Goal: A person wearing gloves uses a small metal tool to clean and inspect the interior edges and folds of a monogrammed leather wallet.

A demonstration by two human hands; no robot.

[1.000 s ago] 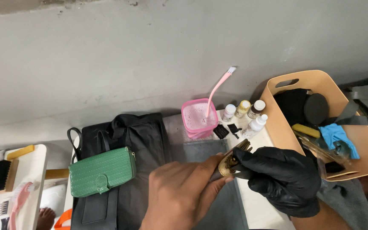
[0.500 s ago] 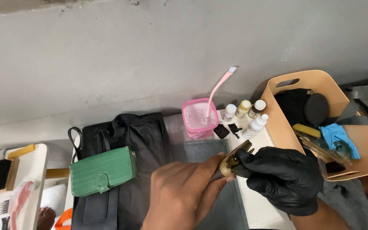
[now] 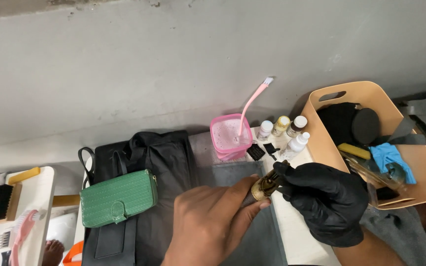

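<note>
- Head view, only one: left hand, bare, fingers closed round a small brass-coloured metal fitting, pinched at the fingertips with what looks like a bit of grey cloth.
- Right hand, in a black glove, closed on the same fitting from the other side. Looks like one hand steadies it while the other works on it; can't tell which does which.
- Fitting sits in the air between both hands, just above a grey cloth mat on the white tabletop.
- Left of the hands: green woven-texture wallet with a snap tab, lying on top of a black leather bag, probably parked out of the way.
- Behind: pink translucent square cup with a pink long-handled brush standing in it, four small capped bottles just beside it, all within reach.
- Right: tan plastic bin with black pads and a blue glove inside.
- Far left: white tray with brushes.
- Versus 1.0 s ago: near identical. Both hands remain clamped on the fitting, same spot; wallet, cup and bin unmoved.
</note>
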